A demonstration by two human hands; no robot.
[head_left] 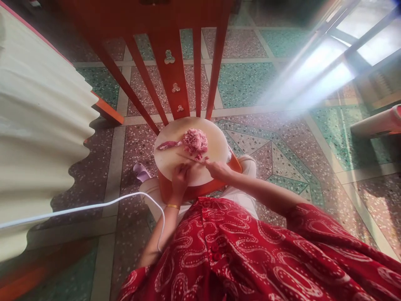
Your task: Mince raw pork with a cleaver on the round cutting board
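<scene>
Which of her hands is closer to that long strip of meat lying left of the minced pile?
Left. The left hand rests on the cutting board nearer the meat strip; the right hand sits across the board, apparently holding a knife.

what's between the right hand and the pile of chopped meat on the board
In the head view, a few small meat scraps and the tip of the knife lie on the round cutting board between the right hand and the meat pile.

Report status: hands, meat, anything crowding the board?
Left hand pressed on round board. Right hand gripping knife by minced meat pile. Uncut strip left of pile.
</scene>
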